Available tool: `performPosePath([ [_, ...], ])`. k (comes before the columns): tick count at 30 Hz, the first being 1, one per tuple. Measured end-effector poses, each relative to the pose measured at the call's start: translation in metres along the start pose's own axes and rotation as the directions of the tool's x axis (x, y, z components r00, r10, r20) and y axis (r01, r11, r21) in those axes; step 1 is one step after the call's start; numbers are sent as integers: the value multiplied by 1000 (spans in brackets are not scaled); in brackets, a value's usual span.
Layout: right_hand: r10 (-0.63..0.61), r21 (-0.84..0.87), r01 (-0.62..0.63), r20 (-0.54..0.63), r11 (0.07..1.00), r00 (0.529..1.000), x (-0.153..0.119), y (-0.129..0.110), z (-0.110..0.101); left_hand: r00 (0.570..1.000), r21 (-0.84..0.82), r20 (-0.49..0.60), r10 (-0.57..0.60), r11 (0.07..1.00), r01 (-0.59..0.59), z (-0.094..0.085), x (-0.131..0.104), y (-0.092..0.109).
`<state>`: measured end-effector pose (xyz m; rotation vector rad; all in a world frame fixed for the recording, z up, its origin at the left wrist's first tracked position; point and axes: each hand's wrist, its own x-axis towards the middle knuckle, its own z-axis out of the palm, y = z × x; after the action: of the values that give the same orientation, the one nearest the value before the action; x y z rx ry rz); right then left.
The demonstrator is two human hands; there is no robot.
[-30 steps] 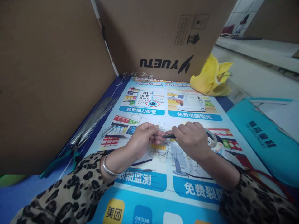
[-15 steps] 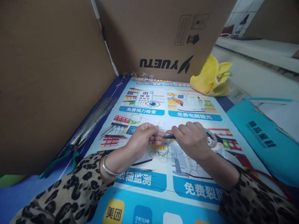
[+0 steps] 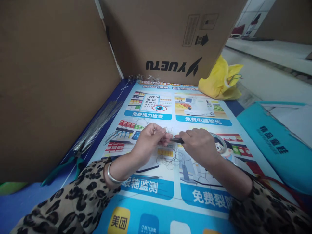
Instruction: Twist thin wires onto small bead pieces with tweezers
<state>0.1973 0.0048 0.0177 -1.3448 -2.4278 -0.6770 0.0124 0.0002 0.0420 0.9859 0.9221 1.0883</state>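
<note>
Left hand [image 3: 147, 143]: one, thumb and forefinger pinched closed on a fine wire piece [image 3: 167, 130], other fingers loosely curled. Right hand [image 3: 201, 146]: one, curled firmly closed around a dark slender tool [image 3: 177, 140], its tip at the left fingertips; I cannot tell whether it grips the wire.

Wire piece: held above the middle of the printed poster [image 3: 136, 208]. Wire loops [image 3: 170, 160]: a loose tangle on the poster, just on the near side of the hands. Teal-handled pliers [image 3: 78, 159]: one pair, beside the poster's left edge, on the blue tabletop [image 3: 26, 209]. Straight wires [image 3: 97, 125]: one bundle, along that same edge, partly over it. Small wire pieces [image 3: 148, 79]: a cluster at the poster's far edge, against the cardboard [image 3: 168, 39]. Yellow bag [image 3: 218, 83]: one, crumpled, at the far right corner. Teal box [image 3: 270, 143]: one, at the right edge.
</note>
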Motion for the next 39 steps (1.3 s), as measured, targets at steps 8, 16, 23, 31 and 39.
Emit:
performPosePath([
  [8, 112, 119, -192, 483, 974, 868, 12, 0, -14, 958, 256, 175, 226, 929, -266, -11, 4, -4],
  [16, 72, 147, -166, 498, 975, 864, 13, 5, -13, 973, 297, 157, 168, 932, -209, -9, 6, -3],
  [23, -33, -50, 32, -23, 998, 999, 3, 7, -5, 997, 220, 12, -81, 972, 76, -13, 14, -4],
  [31, -243, -250, 169, -303, 953, 922, 7, -7, -22, 997, 230, 11, -81, 970, 76, -6, 4, -3],
  [39, -252, -255, 178, -296, 950, 921, 8, -9, -19, 987, 168, -23, -160, 973, 161, -2, 4, -6],
])
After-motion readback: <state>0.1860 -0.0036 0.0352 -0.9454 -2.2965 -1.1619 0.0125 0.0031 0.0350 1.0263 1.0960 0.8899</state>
